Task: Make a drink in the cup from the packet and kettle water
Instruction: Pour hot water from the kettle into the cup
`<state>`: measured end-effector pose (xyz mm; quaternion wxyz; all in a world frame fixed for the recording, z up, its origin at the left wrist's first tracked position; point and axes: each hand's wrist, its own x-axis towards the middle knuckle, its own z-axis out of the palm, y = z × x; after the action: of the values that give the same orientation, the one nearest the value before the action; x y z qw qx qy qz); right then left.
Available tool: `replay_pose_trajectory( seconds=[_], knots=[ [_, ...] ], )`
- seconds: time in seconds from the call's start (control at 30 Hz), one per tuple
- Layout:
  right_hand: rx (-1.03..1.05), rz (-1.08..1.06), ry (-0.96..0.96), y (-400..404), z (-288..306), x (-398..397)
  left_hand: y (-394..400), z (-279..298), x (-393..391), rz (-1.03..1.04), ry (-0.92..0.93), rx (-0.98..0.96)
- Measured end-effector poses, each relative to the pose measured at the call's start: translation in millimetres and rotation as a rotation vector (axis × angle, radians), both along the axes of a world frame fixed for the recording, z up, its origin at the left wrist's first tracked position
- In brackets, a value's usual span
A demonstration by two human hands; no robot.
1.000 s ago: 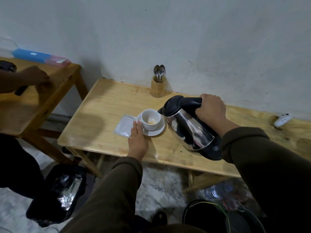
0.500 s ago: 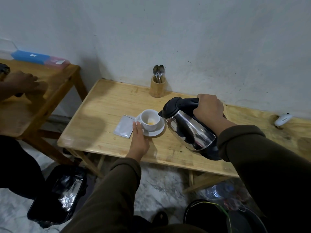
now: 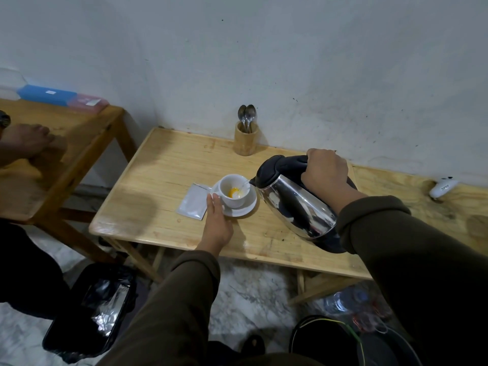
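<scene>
Right fingers (image 3: pixel 320 165): wrapped fully round the black handle on top of the kettle (image 3: pixel 295 204); the right hand (image 3: pixel 326 175) carries its whole weight.
Left fingers (image 3: pixel 215 200): extended and nearly flat, holding nothing; the tips touch the saucer (image 3: pixel 245 208) rim at its 8 o'clock edge, with the left hand (image 3: pixel 216 223) resting on the counter (image 3: pixel 163 180).
Kettle attitude: tilted, clear of the counter; long axis runs from base at 4 o'clock to spout at 10 o'clock. The spout sits just over the cup (image 3: pixel 233 190) rim, and a thin stream of water enters the cup.
Kettle handling: judged heavy and rigid, with a smooth steel wall that is probably hot. Hold by the handle only.
Cup location: upright on the saucer, near the counter centre, handle towards 9 o'clock. Yellow powder lies in the bottom.
Cup handling: judged light, hard and fragile. Steady it by the saucer or take it by the handle.
Packet (image 3: pixel 194 200): flat on the counter, just beside the saucer at 9 o'clock, apparently emptied; light and limp.
Spoons (image 3: pixel 247 118): upright in a wooden holder (image 3: pixel 246 140) at 12 o'clock, by the wall.
</scene>
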<state>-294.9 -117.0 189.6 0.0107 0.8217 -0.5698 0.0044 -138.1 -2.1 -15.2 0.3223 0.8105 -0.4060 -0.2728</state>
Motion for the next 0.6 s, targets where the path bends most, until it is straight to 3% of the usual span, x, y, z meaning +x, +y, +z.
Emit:
replay_pose_trajectory(
  seconds=[0.6],
  knots=[
    [-0.019, 0.018, 0.023, 0.0, 0.9, 2.2, 2.7, 9.7, -4.2, 0.018, 0.013, -0.007]
  ],
)
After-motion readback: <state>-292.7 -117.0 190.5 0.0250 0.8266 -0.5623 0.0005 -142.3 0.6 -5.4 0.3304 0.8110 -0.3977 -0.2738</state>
